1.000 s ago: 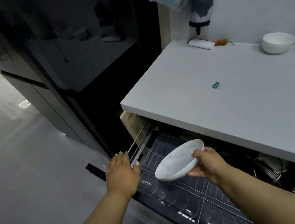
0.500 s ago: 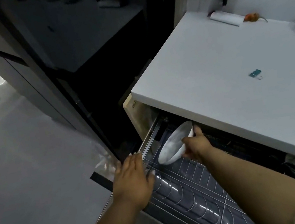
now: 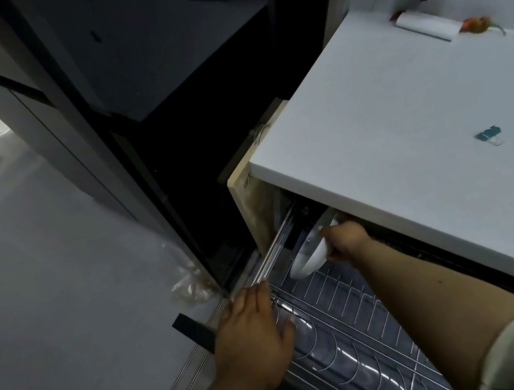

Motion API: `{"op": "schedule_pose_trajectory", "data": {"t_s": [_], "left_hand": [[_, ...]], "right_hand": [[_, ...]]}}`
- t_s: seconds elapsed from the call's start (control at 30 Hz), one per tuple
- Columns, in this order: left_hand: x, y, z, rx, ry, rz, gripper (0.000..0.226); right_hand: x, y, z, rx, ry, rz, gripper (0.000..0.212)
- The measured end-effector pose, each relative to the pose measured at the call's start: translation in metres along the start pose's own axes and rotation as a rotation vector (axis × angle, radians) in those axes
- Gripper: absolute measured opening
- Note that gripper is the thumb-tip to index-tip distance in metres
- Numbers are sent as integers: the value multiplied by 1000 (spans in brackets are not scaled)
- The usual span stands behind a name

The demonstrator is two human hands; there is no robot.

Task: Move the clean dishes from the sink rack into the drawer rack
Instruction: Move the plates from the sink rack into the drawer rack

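Head view: white counter (image 3: 409, 133), grey floor (image 3: 38, 267); right grip (image 3: 346, 239) pinching bowl (image 3: 307, 254), left grip (image 3: 253, 336) spread.

Carried by the right hand (image 3: 345, 237) from open air above the drawer rack (image 3: 348, 333) toward twelve o'clock, white bowl (image 3: 307, 254) now tipped on edge at the rack's far end, under the surface (image 3: 409, 133) lip. Left hand (image 3: 253, 336) shifted from the side rails onto the rack's near corner.

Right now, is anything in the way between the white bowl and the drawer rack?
Nothing visible. The right hand holds the white bowl on edge just above the drawer rack's back wires, under the countertop.
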State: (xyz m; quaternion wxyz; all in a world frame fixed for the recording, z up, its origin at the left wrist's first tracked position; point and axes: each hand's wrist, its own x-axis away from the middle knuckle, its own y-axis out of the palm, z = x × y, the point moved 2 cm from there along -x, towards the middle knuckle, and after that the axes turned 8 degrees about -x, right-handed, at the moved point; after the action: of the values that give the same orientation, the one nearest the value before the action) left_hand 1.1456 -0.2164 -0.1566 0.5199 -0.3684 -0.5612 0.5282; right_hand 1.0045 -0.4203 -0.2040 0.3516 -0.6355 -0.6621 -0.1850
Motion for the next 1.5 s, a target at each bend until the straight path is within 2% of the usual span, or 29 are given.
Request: {"op": "schedule_pose_trajectory", "data": {"t_s": [0.07, 0.17, 0.27, 0.37, 0.47, 0.53, 0.6, 0.7, 0.87, 0.93, 1.0, 1.07, 1.2, 1.33, 1.5], "left_hand": [[0, 0, 0, 7, 7, 4, 84], [0, 0, 0, 18, 12, 2, 83], [0, 0, 0, 39, 13, 11, 84], [1, 0, -1, 65, 22, 17, 86], [1, 2, 0, 91, 14, 29, 85], [1, 2, 0, 92, -2, 29, 83], [0, 4, -1, 83, -6, 29, 78], [-1, 3, -1, 79, -25, 20, 69], [0, 0, 1, 54, -57, -23, 64], [-1, -1, 2, 35, -60, -50, 62], [-2, -2, 4, 18, -58, -103, 62], [-2, -6, 7, 13, -62, -173, 65], [-9, -24, 29, 103, -83, -177, 61], [-22, -57, 94, 176, 67, -34, 48], [-25, -99, 206, 204, 319, 95, 49]], "right_hand": [[-7, 5, -6, 151, -33, -11, 30], [-16, 13, -12, 327, -67, -34, 28], [-17, 20, -18, 460, -87, -46, 48], [-19, 28, -22, 530, -88, -60, 58], [-22, 33, -22, 634, -112, -74, 61], [-25, 36, -22, 668, -140, -89, 55], [-25, 36, -22, 665, -148, -83, 55], [-19, 31, -20, 654, -140, -76, 67], [12, 11, 1, 478, -201, -61, 72], [29, -1, 8, 479, -204, -95, 73], [45, -14, 14, 490, -191, -140, 59], [63, -29, 17, 423, -182, -194, 21], [104, -73, 10, 226, -162, -275, 25], [138, -128, 2, 106, -227, -268, 24], [176, -218, 3, -60, -324, -137, 24]]}}
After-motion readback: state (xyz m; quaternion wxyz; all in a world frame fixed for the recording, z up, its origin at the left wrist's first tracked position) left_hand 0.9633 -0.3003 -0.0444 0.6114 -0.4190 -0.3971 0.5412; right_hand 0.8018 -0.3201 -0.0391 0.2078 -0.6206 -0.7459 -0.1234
